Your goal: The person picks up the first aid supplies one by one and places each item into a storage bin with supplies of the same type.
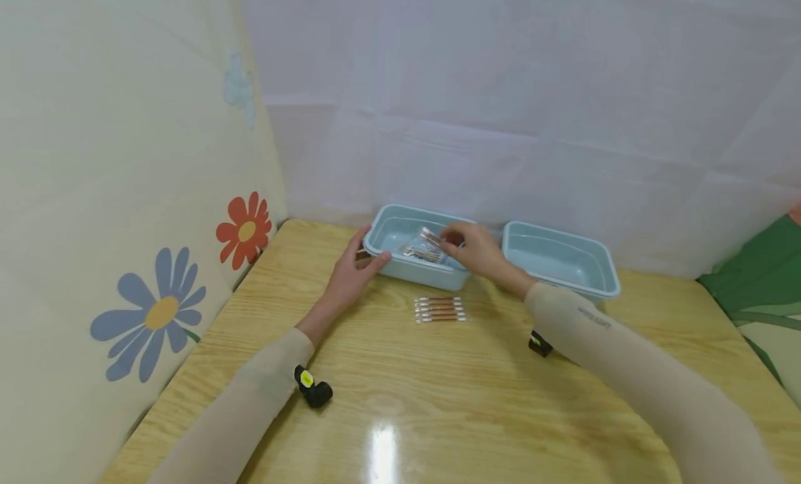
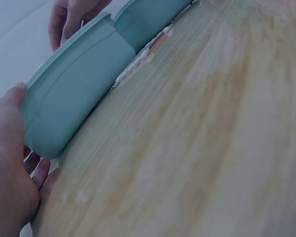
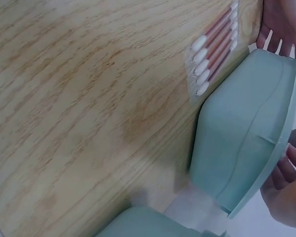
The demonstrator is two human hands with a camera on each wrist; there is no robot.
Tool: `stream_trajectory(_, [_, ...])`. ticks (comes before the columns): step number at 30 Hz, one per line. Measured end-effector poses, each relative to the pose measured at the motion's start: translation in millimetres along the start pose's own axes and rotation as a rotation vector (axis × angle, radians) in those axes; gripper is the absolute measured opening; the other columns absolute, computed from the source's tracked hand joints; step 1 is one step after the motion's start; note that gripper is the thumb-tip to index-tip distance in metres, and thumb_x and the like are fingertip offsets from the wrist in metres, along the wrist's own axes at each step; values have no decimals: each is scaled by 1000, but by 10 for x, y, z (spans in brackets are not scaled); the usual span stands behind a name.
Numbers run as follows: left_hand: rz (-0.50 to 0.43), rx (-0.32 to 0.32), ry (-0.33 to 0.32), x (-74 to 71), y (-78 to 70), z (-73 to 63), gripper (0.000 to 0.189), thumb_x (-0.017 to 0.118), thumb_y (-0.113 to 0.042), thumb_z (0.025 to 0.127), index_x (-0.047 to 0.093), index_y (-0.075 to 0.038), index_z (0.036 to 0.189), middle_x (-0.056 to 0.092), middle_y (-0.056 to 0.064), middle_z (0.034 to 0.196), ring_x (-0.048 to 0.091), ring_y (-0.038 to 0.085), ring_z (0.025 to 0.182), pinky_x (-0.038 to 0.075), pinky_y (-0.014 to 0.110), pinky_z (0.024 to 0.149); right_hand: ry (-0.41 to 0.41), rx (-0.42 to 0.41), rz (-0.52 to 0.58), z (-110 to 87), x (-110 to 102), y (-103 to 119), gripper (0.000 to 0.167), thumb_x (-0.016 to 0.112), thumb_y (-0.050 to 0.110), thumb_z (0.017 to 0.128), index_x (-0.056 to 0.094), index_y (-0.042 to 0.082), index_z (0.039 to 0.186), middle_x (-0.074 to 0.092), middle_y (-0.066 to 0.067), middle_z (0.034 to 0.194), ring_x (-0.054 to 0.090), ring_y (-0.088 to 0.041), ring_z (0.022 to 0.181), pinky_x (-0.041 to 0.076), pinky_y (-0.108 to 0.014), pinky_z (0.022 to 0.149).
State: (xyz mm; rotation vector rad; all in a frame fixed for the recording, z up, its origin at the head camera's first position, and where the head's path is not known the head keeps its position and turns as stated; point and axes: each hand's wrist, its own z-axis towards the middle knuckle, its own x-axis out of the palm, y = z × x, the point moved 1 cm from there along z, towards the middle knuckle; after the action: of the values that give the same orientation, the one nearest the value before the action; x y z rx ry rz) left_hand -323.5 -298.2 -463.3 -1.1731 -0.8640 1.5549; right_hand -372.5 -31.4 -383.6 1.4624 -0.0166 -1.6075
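Note:
A light blue plastic bin (image 1: pixel 432 277) stands on the table near the back wall. My left hand (image 1: pixel 348 274) grips its left end, thumb on the near rim and fingers round the outer corner. Inside lie clear packets of cotton swabs (image 1: pixel 421 254). Over them my right hand (image 1: pixel 473 249) reaches in and pinches one tilted swab packet (image 1: pixel 430 236); the bin wall hides that packet in both wrist views. In front of the bin, a flat clear packet of brown-stemmed cotton swabs (image 1: pixel 440 309) with white tips lies on the table, touched by neither hand.
A second light blue bin (image 1: pixel 563 258) stands to the right, partly behind my right forearm. The wooden table (image 1: pixel 400 380) meets a white cloth wall (image 1: pixel 463 122) at the back and a flower-printed wall (image 1: pixel 156 192) on the left.

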Motion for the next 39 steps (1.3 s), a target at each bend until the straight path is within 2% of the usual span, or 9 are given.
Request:
stream_trajectory(8, [4, -11, -1, -4, -18, -7, 81, 68, -43, 98, 24, -21, 163, 47, 22, 145, 54, 35, 125, 49, 48, 99, 19, 37, 87, -13, -13, 5, 27, 67, 13, 101, 68, -4, 122, 71, -12, 107, 66, -26, 97, 54, -41, 84])
stream_trajectory(15, [1, -24, 12, -8, -26, -20, 82, 67, -46, 98, 23, -23, 163, 46, 22, 146, 52, 35, 127, 47, 49, 101, 24, 39, 75, -118, -112, 53, 26, 64, 16, 102, 70, 1, 123, 71, -9, 110, 65, -23, 99, 54, -42, 84])
stream_trajectory(18, [-4, -23, 8, -23, -20, 9, 81, 67, -45, 98, 24, -22, 163, 47, 21, 145, 52, 35, 127, 47, 48, 101, 23, 11, 66, -140, -168, 84, 25, 65, 15, 102, 71, -1, 120, 71, -8, 107, 65, -23, 97, 54, -43, 83])
stream_trajectory(19, [-1, -15, 1, -24, 38, 35, 82, 68, -47, 98, 24, -24, 163, 48, 19, 145, 53, 33, 126, 48, 47, 101, 26, 1, 65, -149, -182, 93, 25, 65, 15, 101, 71, -1, 119, 71, -8, 106, 65, -23, 96, 54, -43, 82])
stream_trajectory(21, [-3, -15, -4, -43, 55, 45, 81, 68, -46, 97, 25, -24, 163, 48, 19, 145, 53, 33, 126, 48, 46, 101, 29, -22, 66, -173, -198, 104, 23, 66, 15, 101, 72, -1, 116, 72, -7, 103, 66, -23, 93, 54, -42, 80])
stream_trajectory(29, [6, -10, -14, -114, 83, 6, 80, 66, -42, 100, 23, -21, 164, 45, 25, 147, 52, 40, 128, 44, 52, 104, 87, -98, 91, -309, -220, 150, 18, 66, 10, 100, 72, 0, 114, 71, -8, 104, 67, -22, 92, 56, -37, 79])
stream_trajectory(39, [19, -1, -1, -90, 89, 43, 81, 67, -44, 99, 24, -21, 163, 46, 23, 146, 52, 36, 128, 45, 49, 104, 106, -142, 41, -612, -241, 172, 19, 68, 10, 99, 72, 1, 115, 71, -4, 105, 66, -17, 92, 56, -33, 78])
